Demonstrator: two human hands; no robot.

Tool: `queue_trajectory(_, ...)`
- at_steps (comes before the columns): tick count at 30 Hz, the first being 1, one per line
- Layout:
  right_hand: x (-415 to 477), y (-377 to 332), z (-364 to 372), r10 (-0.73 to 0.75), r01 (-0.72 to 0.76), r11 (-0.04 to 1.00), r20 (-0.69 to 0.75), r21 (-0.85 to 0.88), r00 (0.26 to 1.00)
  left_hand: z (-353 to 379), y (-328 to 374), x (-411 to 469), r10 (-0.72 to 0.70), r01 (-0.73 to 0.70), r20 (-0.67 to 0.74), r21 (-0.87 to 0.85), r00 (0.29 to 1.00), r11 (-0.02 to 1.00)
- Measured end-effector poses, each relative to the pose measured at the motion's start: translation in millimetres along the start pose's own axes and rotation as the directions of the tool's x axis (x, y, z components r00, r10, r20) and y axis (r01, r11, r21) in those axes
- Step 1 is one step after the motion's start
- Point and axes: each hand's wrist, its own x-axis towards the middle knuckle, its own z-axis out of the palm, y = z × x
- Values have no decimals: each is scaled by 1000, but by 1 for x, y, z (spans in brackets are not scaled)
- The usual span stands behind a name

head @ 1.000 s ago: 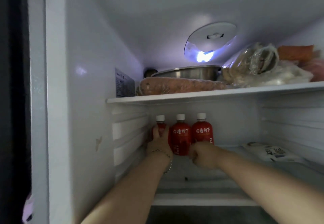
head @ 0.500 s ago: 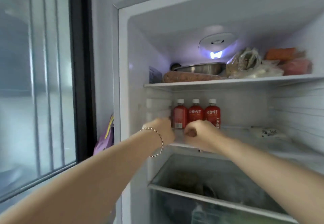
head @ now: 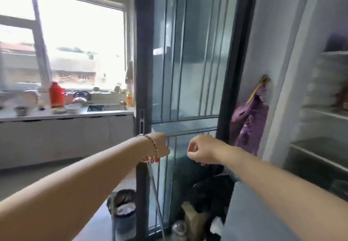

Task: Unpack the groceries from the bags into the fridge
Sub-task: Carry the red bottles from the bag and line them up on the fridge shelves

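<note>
My left hand (head: 160, 149), with a bracelet on its wrist, hangs in mid-air in front of a glass sliding door (head: 188, 71); its fingers curl loosely down and hold nothing. My right hand (head: 201, 151) hovers beside it, also loosely curled and empty. The open fridge (head: 293, 71) stands at the far right edge, with its white shelves (head: 320, 113) in view and a blurred red shape (head: 341, 97) on the middle one. A black bag (head: 212, 191) lies on the floor below my right hand.
A purple bag (head: 248, 122) hangs on the wall between door and fridge. A lined bin (head: 124, 210) stands on the floor by the door frame. Beyond it, a kitchen counter (head: 66, 115) under a window carries a red flask (head: 56, 94) and dishes.
Both hands have let go of the red bottles and pulled out of the fridge. My view has swung left, from the fridge interior to the glass door and kitchen.
</note>
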Motion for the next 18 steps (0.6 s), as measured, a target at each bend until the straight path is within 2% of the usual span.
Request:
queue_trajectory(5, 15, -157, 85, -251, 260, 964, 123, -60, 960, 20, -165, -125, -277, 271, -137, -60, 951, 961)
queue_trajectory(10, 3, -343, 166, -461, 491, 862, 206, -124, 863, 43, -325, -260, -562, 550, -249, -123, 789, 826)
queue_trajectory(13, -26, -472, 221, -602, 644, 754, 254, -129, 757, 63, -414, -367, -717, 692, -253, -193, 650, 696)
queue_trajectory(17, -73, -603, 282, -767, 811, 579, 281, -84, 576, 77, -486, -485, -853, 820, -202, -241, 481, 519)
queue_trajectory(18, -92, -638, 299, -801, 848, 526, 301, -61, 518, 82, -503, -518, -885, 852, -198, -248, 422, 461)
